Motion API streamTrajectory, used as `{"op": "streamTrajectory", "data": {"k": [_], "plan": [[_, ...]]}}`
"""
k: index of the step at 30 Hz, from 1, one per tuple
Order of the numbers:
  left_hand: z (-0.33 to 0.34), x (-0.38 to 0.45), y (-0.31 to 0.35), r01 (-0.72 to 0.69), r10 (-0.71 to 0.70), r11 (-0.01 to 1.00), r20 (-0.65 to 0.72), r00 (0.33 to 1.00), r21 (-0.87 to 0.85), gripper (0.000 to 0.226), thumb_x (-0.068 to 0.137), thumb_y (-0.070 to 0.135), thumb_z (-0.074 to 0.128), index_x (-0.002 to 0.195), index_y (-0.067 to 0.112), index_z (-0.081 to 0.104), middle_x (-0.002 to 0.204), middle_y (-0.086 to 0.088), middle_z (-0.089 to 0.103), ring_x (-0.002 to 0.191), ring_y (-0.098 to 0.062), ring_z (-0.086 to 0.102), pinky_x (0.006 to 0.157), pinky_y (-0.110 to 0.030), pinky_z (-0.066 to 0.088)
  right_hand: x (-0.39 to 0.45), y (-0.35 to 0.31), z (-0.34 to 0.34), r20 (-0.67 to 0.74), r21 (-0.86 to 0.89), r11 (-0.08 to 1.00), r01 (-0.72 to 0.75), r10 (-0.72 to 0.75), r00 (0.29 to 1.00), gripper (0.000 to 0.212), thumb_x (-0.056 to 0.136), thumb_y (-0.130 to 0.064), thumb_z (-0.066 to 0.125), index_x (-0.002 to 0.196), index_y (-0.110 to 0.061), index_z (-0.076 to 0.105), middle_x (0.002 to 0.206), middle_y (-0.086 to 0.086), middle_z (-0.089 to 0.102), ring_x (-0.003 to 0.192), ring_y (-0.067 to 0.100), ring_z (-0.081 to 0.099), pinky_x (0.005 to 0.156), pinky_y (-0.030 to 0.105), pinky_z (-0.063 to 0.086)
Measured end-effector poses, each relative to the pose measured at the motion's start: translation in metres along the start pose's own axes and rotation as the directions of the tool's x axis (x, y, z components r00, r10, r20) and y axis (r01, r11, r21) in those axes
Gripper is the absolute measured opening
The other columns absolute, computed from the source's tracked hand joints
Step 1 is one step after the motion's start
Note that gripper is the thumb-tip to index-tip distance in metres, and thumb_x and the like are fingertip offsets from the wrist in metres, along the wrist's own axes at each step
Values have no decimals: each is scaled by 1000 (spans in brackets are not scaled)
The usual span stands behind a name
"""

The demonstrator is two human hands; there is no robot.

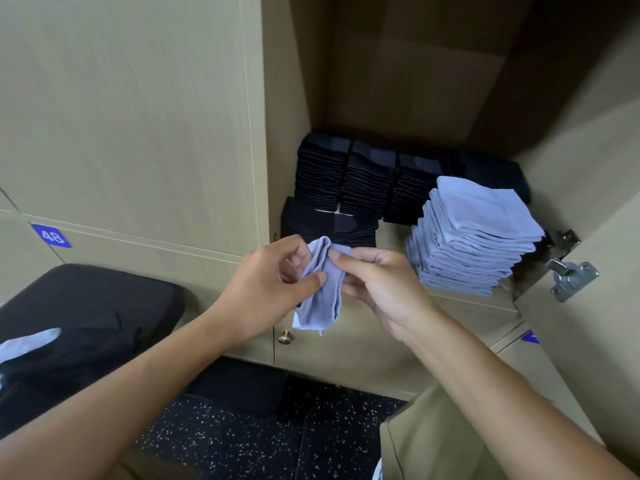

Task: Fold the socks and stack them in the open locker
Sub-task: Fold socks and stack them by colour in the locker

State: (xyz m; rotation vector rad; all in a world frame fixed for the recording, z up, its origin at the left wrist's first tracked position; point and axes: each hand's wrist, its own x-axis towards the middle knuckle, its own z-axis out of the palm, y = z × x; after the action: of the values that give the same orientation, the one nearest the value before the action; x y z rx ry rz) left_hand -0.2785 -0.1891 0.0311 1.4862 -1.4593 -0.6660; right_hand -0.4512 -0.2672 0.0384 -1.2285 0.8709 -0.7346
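Note:
Both hands hold one light blue sock (320,299) in front of the open locker (398,233). My left hand (266,285) pinches its left side with thumb and fingers. My right hand (377,282) grips its right edge, and the sock's lower end hangs down between them. Inside the locker, a tall stack of folded light blue socks (474,233) stands at the right. Rows of folded black socks (349,178) fill the back and left.
A black stool (90,327) at the left carries another light blue sock (27,341) and dark socks. The open locker door (602,306) with its metal hinge (571,275) stands at the right. A brass knob (285,337) sits below the hands. Locker 48 is shut at the left.

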Motion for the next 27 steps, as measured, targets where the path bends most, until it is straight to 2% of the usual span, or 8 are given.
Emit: {"op": "streamTrajectory", "data": {"k": [5, 8, 10, 13, 17, 19, 21, 27], "plan": [[-1, -2, 7, 44, -43, 998, 27, 999, -43, 41, 73, 53, 77, 88, 18, 61, 87, 2, 61, 75, -29, 66, 72, -45, 54, -4, -4, 5, 41, 13, 1000, 21, -21, 999, 33, 101, -31, 60, 105, -2, 76, 103, 14, 77, 102, 23, 74, 85, 24, 55], [-2, -2, 11, 65, -65, 996, 6, 998, -61, 39, 72, 50, 80, 88, 20, 60, 83, 13, 62, 72, -22, 68, 73, -39, 51, -9, -9, 6, 104, 25, 998, 62, -65, 993, 39, 104, -34, 54, 112, -1, 74, 110, 14, 76, 110, 23, 71, 94, 26, 53], [-3, -3, 13, 60, -61, 996, -16, 998, -65, 42, 74, 50, 83, 89, 20, 58, 81, 11, 63, 72, -23, 67, 71, -40, 52, -14, -12, 7, 115, 77, 995, 66, -75, 991, 42, 105, -35, 48, 113, -3, 73, 110, 12, 76, 110, 21, 71, 94, 23, 54], [-3, -6, 19, 61, -63, 997, -40, 997, -52, 50, 70, 56, 86, 92, 24, 55, 81, 5, 67, 73, -21, 68, 64, -29, 54, -21, -12, 9, 165, 145, 987, 73, -97, 981, 54, 106, -43, 36, 121, -2, 67, 117, 12, 74, 117, 20, 68, 101, 27, 52], [-3, -6, 25, 51, -49, 999, -115, 992, 11, 38, 79, 26, 86, 94, 23, 52, 84, 3, 68, 67, -10, 65, 60, -24, 54, -26, -12, 9, 207, 207, 974, 90, -134, 969, 67, 101, -50, 33, 131, 3, 60, 127, 14, 70, 125, 22, 63, 109, 33, 48], [-5, -5, 25, 22, -24, 1000, -121, 992, -20, 28, 88, 17, 78, 91, 30, 54, 83, 7, 65, 70, -11, 63, 61, -30, 56, -26, -13, 7, 188, 206, 970, 131, -170, 967, 64, 100, -48, 35, 128, 3, 62, 125, 13, 71, 123, 23, 65, 107, 35, 50], [-7, -4, 30, -14, 4, 996, -109, 994, -92, 30, 94, 13, 71, 85, 36, 55, 81, 11, 63, 74, -10, 61, 63, -26, 52, -25, -16, 5, 130, 170, 964, 204, -227, 965, 58, 97, -46, 40, 122, -1, 67, 122, 11, 73, 120, 23, 66, 103, 37, 52], [-10, 4, 59, -108, 87, 953, -85, 993, -282, 13, 96, 6, 66, 92, 14, 56, 85, 11, 64, 74, -7, 60, 64, -18, 47, -19, -19, -18, -119, -60, 891, 450, -454, 883, 18, 100, -12, 58, 110, -10, 74, 113, 5, 75, 112, 24, 67, 94, 37, 54]]}}
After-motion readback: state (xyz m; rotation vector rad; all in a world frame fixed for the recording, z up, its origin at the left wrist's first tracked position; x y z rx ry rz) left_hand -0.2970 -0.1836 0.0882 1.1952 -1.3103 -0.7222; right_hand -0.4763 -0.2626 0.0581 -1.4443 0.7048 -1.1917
